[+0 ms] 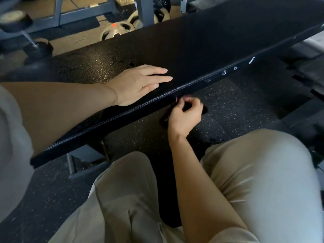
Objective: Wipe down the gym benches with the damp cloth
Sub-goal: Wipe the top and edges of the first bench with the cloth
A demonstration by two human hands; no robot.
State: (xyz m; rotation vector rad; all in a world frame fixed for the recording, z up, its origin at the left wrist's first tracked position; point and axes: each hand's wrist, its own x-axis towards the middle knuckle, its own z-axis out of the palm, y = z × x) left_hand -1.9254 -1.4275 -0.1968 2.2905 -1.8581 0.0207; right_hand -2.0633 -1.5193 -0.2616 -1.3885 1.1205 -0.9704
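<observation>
Looking down from the head view, we see our left hand [138, 85] lying flat on the black padded counter [201, 50], fingers straight and pointing toward the right of the frame, palm pressed on the textured top near its front edge. That grip is wide and holds nothing.

Our right hand [184, 116] hangs just below the counter's front edge, at the center of the frame. Its fingers are curled inward, and the fingertips [182, 100] pinch something small with a hint of red right against the stitched side of the pad. A dark shape shows behind and under this hand, against the floor; we cannot tell whether it is the damp cloth or only shadow, so we cannot say for sure what this grip holds.

The counter runs diagonally from the lower left of the frame to the upper right. Small white marks [235, 67] sit along its front edge to the right of center. A grey metal leg [84, 162] stands under it at lower left.

Our knees in beige trousers [254, 181] fill the bottom of the frame, above the speckled black rubber floor [236, 102]. At the upper left lie weight plates [119, 30], a dumbbell [26, 32] and a grey steel frame [73, 13].
</observation>
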